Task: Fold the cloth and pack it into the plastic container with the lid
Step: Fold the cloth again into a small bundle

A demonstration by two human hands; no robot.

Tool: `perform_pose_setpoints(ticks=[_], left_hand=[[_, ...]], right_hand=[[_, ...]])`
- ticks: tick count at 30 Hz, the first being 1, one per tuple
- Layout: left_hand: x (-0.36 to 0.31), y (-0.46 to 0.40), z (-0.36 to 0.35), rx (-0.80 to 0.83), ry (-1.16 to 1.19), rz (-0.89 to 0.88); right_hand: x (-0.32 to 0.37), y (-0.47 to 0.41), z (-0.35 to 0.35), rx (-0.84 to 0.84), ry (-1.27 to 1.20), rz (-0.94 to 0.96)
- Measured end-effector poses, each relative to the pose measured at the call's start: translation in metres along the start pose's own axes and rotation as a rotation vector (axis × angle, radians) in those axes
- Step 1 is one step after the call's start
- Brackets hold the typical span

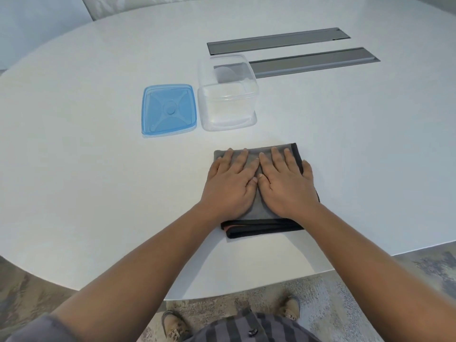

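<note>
- Near edge of the white table (86, 169): my left hand (228, 183) and right hand (287, 185) lie flat side by side, fingers straight and spread, pressing the grey cloth (259, 213), gripping nothing.
- The cloth sits folded into a layered rectangle, dark hems stacked at its near edge; folding looks nearly finished.
- Farther off, the clear container (228, 99) stands open and empty, well apart from the cloth.
- Just left of it lies the blue lid (169, 109); packing and closing remain.

left hand (229, 186) and right hand (286, 183) flat, side by side, on folded grey cloth (256, 215); beyond them, open container (228, 104) beside blue lid (169, 109).
</note>
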State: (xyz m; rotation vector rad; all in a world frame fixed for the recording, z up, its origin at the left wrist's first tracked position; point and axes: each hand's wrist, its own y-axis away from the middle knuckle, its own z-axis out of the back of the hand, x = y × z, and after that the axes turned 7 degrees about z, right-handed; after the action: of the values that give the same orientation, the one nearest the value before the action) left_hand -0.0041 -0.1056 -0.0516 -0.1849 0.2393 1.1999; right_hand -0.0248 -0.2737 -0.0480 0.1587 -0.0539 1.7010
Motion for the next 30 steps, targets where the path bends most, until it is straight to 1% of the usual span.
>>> perform_pose_setpoints(ticks=[3,7,13,24,28,30], left_hand=[[0.004,0.0,0.001,0.063,-0.048,0.056],[0.008,0.004,0.002,0.104,-0.075,0.062],[0.024,0.007,0.01,0.09,-0.092,0.08],[0.1,0.015,0.034,0.065,-0.139,0.151],[0.108,0.016,0.04,0.067,-0.142,0.152],[0.106,0.018,0.042,0.022,-0.17,0.109]], right_hand=[[-0.007,-0.001,0.0,0.02,-0.014,0.0],[-0.012,0.001,0.001,0.001,-0.027,-0.005],[0.011,-0.01,-0.001,-0.017,-0.04,-0.015],[0.085,-0.049,-0.009,-0.043,-0.081,0.04],[0.091,-0.056,-0.007,-0.03,-0.1,0.069],[0.089,-0.053,-0.005,-0.076,-0.115,0.1]])
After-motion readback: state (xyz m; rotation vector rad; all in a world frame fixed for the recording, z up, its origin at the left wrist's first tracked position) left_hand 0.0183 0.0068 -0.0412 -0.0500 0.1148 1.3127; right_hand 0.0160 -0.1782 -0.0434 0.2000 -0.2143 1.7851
